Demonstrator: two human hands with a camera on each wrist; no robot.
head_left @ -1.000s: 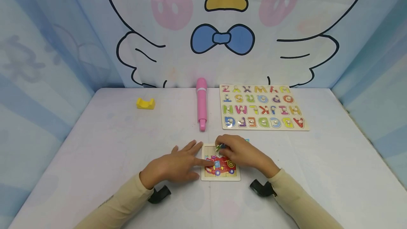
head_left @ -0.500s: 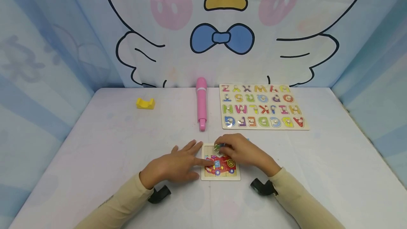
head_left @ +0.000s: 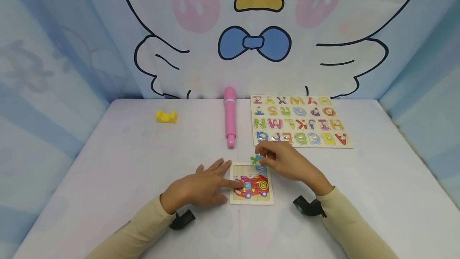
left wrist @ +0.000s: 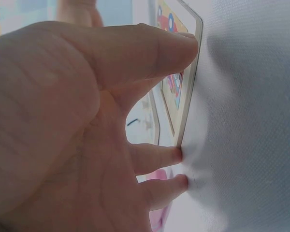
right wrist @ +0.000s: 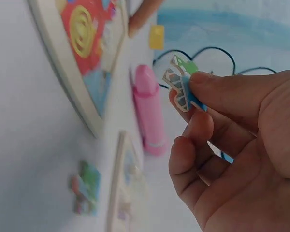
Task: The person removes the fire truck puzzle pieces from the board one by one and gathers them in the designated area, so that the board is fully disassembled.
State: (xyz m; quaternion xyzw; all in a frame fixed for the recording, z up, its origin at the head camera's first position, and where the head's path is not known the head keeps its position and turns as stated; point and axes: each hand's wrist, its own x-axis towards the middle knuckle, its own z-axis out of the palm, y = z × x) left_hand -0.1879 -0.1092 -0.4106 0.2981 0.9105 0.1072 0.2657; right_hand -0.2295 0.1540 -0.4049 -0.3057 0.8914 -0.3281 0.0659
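A small framed jigsaw puzzle (head_left: 251, 202) shows a red fire truck, with bare wood across its upper left. My left hand (head_left: 199, 187) lies at the frame's left side, fingers spread, its index finger resting on the truck picture. In the left wrist view the thumb (left wrist: 169, 50) overlaps the frame's near edge. Just beyond the puzzle's upper right corner, my right hand (head_left: 285, 161) pinches a jigsaw piece (right wrist: 182, 87), blue and green with a grey ladder pattern, between thumb and fingers. Another jigsaw piece (right wrist: 89, 186) lies on the table below that hand, hidden in the head view.
Behind the right hand lies a wooden alphabet board (head_left: 303, 147) with knobbed letters. A pink pen-shaped stick (head_left: 230, 117) lies beyond the puzzle. Farther left sits a yellow notched block (head_left: 167, 117). A printed cloth backdrop (head_left: 201, 75) rises at the table's far edge.
My right hand has lifted its jigsaw piece off the puzzle's upper part and moved right and away, uncovering the upper right of the picture. My left hand keeps its place on the puzzle.
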